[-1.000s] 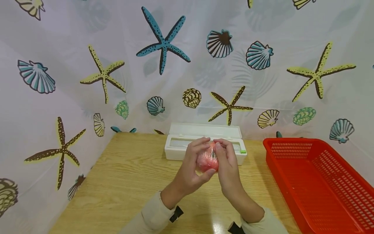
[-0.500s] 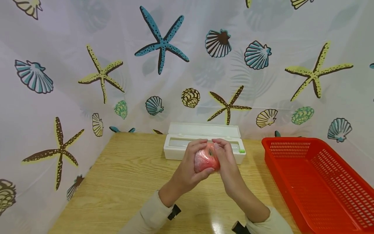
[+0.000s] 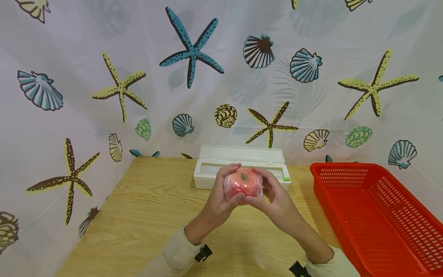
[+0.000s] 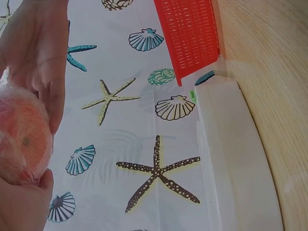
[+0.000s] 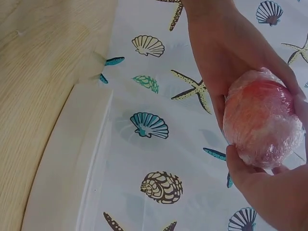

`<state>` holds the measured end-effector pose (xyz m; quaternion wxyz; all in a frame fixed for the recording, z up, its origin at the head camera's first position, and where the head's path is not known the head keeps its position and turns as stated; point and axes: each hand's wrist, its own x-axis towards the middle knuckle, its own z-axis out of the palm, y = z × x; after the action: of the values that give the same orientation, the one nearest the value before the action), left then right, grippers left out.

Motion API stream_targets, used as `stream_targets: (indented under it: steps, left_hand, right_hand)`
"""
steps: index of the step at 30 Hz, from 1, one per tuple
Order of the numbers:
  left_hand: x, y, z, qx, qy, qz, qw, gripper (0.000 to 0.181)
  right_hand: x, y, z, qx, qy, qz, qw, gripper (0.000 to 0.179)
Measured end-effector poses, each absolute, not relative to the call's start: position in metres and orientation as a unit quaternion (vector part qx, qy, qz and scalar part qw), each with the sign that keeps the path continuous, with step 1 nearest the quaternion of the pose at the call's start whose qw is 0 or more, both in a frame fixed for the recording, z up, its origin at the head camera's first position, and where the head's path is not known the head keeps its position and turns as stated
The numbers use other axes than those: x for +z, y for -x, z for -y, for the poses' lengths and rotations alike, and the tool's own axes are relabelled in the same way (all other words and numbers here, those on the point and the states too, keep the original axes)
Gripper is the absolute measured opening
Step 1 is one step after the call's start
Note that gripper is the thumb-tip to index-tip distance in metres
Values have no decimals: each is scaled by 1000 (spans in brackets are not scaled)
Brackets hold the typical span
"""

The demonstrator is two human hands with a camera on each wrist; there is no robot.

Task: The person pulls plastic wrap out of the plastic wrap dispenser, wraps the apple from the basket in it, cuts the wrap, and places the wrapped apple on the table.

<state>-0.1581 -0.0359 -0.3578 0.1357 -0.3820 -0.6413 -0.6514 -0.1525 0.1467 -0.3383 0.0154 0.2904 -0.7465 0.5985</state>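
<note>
Both of my hands hold a red apple wrapped in crinkled clear cling film, raised over the middle of the table. My left hand curls round its left side and my right hand round its right side. The thumbs meet at the near side of the fruit. In the head view its stem end faces up, showing through the film. The right wrist view shows the film bunched and whitish over the apple. In the left wrist view the apple is cut off by the frame edge.
Behind the hands a white cling film dispenser stands with its lid raised, a green piece at its right end. A red plastic basket sits on the wooden table at right. A curtain with starfish and shells hangs behind.
The apple has been turned so its stem end faces up towards the head camera. My right hand has shifted from its front to its right side, its thumb now beside the left thumb.
</note>
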Motion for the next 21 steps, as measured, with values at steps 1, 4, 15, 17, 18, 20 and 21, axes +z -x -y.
stream_targets:
  steps: [1,4,15,17,18,20,21]
  left_hand:
    - [-355,155,38,-648,384,645,125,62]
    - [-352,152,45,-636,383,664,87,64]
    - [-385,180,72,-572,367,732,48,71]
    - [-389,183,74,-566,372,734,41,71]
    - [-390,184,74,-563,375,735,40,70]
    - [-391,185,75,-560,380,735,36,68]
    - [-392,186,75,-559,383,735,36,67]
  right_hand:
    - [-340,153,-147,601,-289,745,16,66]
    - [-343,153,-148,605,-278,746,15,67]
    - [-354,158,-156,610,-252,752,-5,66]
    - [-357,160,-157,604,-254,755,-11,66]
    - [-359,161,-157,602,-255,757,-13,66]
    - [-363,162,-158,597,-255,761,-18,67]
    - [-364,163,-158,593,-254,764,-20,67]
